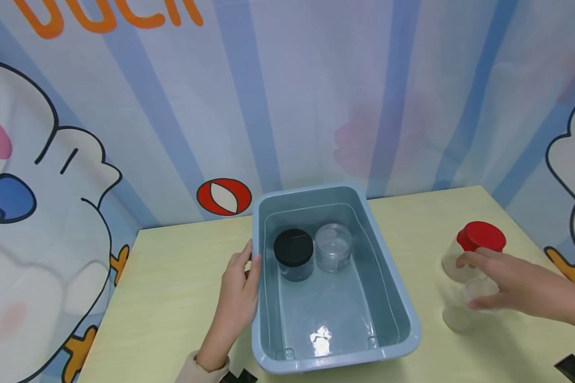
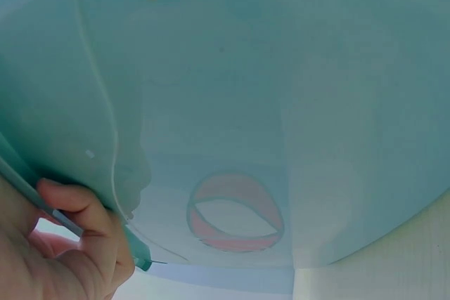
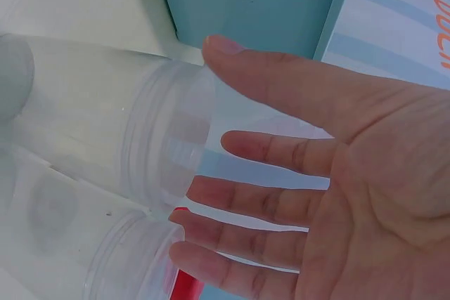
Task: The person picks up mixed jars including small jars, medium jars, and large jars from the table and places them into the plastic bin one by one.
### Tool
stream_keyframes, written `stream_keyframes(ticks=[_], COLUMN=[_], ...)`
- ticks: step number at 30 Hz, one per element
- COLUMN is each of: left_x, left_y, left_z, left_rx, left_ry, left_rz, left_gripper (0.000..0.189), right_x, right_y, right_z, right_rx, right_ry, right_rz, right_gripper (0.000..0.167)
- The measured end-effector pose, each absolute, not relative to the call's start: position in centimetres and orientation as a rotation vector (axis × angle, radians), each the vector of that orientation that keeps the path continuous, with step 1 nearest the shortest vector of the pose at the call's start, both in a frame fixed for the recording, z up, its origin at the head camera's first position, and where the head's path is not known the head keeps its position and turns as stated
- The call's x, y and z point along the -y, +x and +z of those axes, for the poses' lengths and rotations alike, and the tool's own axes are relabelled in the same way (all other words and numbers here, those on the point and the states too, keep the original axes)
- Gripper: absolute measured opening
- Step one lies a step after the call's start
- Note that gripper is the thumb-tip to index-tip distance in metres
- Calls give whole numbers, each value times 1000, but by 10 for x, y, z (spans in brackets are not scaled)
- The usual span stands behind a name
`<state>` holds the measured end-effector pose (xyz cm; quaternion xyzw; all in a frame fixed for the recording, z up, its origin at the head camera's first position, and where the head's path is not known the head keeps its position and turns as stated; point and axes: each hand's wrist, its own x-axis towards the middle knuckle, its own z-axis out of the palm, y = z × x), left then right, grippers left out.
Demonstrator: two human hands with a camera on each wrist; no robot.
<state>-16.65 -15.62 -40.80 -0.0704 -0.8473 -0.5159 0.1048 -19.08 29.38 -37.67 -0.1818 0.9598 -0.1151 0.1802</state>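
Observation:
My left hand (image 1: pixel 239 292) grips the left rim of a blue plastic bin (image 1: pixel 335 367). In the left wrist view its fingers (image 2: pixel 105 244) curl over that rim, and the bin wall (image 2: pixel 211 89) fills most of the picture. My right hand (image 1: pixel 512 284) reaches with spread fingers over a clear lidless jar (image 1: pixel 460 318) on the table. The right wrist view shows a gap between thumb (image 3: pixel 267 79) and fingers, close by that jar's mouth (image 3: pixel 172 131). Just behind stands a clear jar with a red lid (image 1: pixel 484 235), partly covered by the hand.
Inside the bin, toward its far end, a black-lidded clear jar (image 1: pixel 293 250) stands beside a clear jar without a visible lid (image 1: pixel 334 247). The pale table (image 1: pixel 187 276) ends at a printed cloth backdrop (image 1: pixel 311 106) with cartoon figures.

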Motion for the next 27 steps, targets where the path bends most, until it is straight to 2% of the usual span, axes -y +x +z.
stream_keyframes(ticks=[27], left_x=[155], left_y=[-167], left_z=[-407], left_rx=[2518], left_ry=[-167], left_rz=[-1516], left_gripper=[49], right_x=[-296], right_y=[-188], right_z=[-382], right_rx=[-2731], right_ry=[-556], right_rz=[-341], right_gripper=[63])
